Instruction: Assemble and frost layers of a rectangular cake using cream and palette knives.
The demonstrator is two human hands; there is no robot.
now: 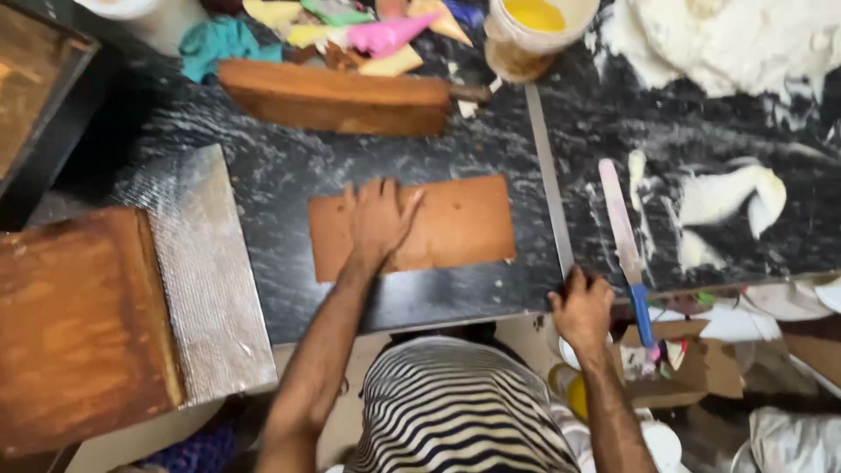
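My left hand [378, 221] lies flat, fingers spread, on a thin brown rectangular cake slab [455, 223] resting on the black marbled counter [280, 184]. My right hand [582, 308] is closed at the counter's front edge on the near end of a long thin metal blade [547, 171] that runs away across the counter, just right of the slab. A blue-handled palette knife [624, 236] lies right of that hand, its handle over the edge.
A thicker brown cake block [337, 96] sits behind the slab. A large brown cake [79, 324] on a silver board [201, 263] is at left. White cream [727, 35], smears, a tub of yellow liquid [530, 22] and coloured piping bags [385, 33] lie at the back.
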